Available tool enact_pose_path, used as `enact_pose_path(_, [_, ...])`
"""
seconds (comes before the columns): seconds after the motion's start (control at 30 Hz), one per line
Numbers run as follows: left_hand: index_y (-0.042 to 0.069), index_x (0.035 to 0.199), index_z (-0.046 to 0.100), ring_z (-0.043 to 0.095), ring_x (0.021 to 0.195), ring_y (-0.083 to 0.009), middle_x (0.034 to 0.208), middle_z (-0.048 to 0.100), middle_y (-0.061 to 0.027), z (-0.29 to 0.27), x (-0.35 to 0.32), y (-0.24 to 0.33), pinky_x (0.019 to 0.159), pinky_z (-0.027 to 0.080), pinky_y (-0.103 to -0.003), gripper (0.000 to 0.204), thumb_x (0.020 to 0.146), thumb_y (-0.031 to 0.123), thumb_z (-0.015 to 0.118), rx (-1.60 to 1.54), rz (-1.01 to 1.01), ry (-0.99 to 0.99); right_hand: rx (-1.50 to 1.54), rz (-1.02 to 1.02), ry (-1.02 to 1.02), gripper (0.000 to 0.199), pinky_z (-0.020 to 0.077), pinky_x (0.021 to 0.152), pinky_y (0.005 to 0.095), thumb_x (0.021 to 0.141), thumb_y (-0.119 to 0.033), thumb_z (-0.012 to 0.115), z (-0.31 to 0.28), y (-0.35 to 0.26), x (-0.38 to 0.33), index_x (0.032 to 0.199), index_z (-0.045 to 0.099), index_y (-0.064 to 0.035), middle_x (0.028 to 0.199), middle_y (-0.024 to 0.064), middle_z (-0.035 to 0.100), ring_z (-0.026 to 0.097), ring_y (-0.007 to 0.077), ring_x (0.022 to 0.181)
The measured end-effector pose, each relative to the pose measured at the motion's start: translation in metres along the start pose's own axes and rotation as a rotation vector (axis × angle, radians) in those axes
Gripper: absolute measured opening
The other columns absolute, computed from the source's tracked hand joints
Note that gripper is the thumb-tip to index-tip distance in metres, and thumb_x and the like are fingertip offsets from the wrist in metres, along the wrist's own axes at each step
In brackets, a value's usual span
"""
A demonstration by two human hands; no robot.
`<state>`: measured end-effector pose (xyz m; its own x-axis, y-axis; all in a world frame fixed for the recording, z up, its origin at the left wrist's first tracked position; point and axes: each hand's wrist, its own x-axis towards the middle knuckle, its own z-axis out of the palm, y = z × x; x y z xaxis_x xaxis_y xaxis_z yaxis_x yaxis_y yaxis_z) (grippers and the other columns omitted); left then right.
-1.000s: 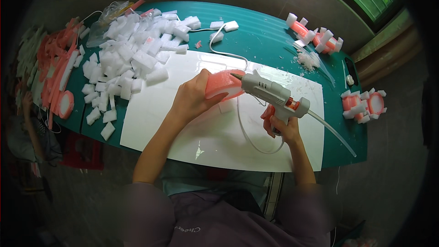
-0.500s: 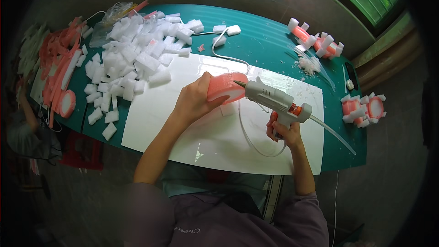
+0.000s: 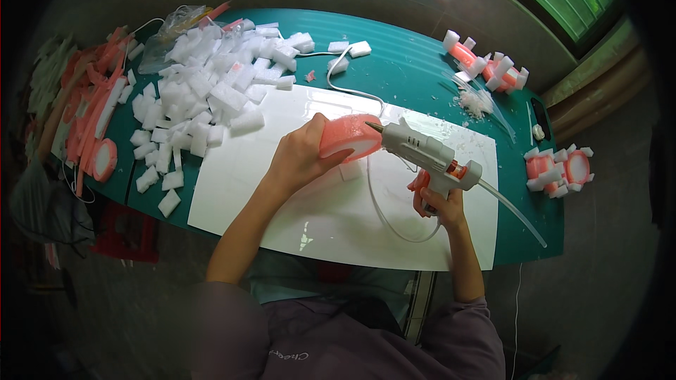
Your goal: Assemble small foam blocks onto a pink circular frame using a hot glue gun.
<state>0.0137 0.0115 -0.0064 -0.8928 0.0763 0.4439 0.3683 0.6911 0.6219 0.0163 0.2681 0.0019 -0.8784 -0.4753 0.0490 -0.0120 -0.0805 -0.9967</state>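
Note:
My left hand (image 3: 303, 155) is closed around a thick pink foam ring (image 3: 341, 134) with a white inside, held up above a white board (image 3: 282, 222). In my right hand (image 3: 438, 200) is a grey hot glue gun (image 3: 415, 146), its fingers wrapped round the handle. The metal nozzle points left and lies at the upper right edge of the foam piece; whether it touches cannot be made out. A clear glue stick (image 3: 517, 212) sticks out from the gun's back, bending down to the right.
A large heap of white foam blocks (image 3: 211, 81) covers the table's left. Pink foam strips (image 3: 98, 119) lie beyond it. Pink rings with white blocks attached (image 3: 560, 169) sit at the right, others (image 3: 486, 63) at the far right. A white cord (image 3: 345, 89) crosses the green table (image 3: 401, 28).
The glue gun and its nozzle have shifted slightly right along the pink foam's upper edge. At the far left, a person's arm has moved over the pink strips.

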Motion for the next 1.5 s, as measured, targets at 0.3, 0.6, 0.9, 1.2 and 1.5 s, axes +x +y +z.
enact_pose_path(0.3, [0.001,0.082,0.042,0.060,0.067,-0.0310,0.074,0.059,-0.0172,-0.001,0.000,0.001,0.058,0.048,-0.034,0.043,0.066,0.027,0.072,-0.007,-0.020,-0.007,-0.042,0.054,-0.003,0.012,0.0314,0.041,0.0220,0.074,-0.009,0.055,-0.003,-0.004,-0.003,0.080,0.049,-0.0011,0.051,0.0020,0.045,0.042,0.0079,0.042])
enact_pose_path(0.6, [0.001,0.081,0.042,0.061,0.067,-0.0311,0.073,0.059,-0.0175,0.000,0.001,0.000,0.058,0.048,-0.034,0.042,0.067,0.027,0.072,-0.024,-0.008,0.010,-0.108,0.009,0.061,0.012,0.0261,0.035,0.0210,0.073,-0.006,0.055,-0.015,-0.025,-0.007,0.083,0.052,0.0002,0.051,0.0039,0.047,0.041,0.0077,0.038])
enact_pose_path(0.9, [0.001,0.081,0.042,0.059,0.069,-0.0337,0.074,0.058,-0.0186,-0.002,-0.003,-0.004,0.059,0.048,-0.036,0.041,0.067,0.027,0.071,-0.017,-0.038,0.023,-0.134,0.085,0.572,0.030,0.0436,0.034,0.0261,0.084,-0.023,0.051,-0.093,0.008,-0.014,0.081,0.055,0.0063,0.055,0.0096,0.054,0.054,0.0158,0.045])
enact_pose_path(1.2, [0.001,0.084,0.042,0.059,0.068,-0.0340,0.073,0.058,-0.0195,0.002,-0.002,-0.006,0.059,0.048,-0.038,0.045,0.069,0.036,0.067,-0.040,0.005,0.026,-1.382,0.293,0.659,0.039,0.0415,0.050,0.0280,0.078,-0.032,0.058,-0.109,0.004,-0.025,0.060,0.056,0.0024,0.052,0.0083,0.053,0.056,0.0175,0.052])
enact_pose_path(1.5, [0.002,0.087,0.042,0.060,0.067,-0.0332,0.073,0.059,-0.0185,-0.002,-0.013,-0.020,0.059,0.048,-0.039,0.046,0.070,0.036,0.067,-0.342,0.109,0.173,-0.866,-0.644,0.040,0.017,0.0426,0.068,0.0334,0.067,-0.001,0.062,0.194,-0.068,0.039,0.083,0.057,-0.0034,0.086,0.0083,0.053,0.054,0.0257,0.080])
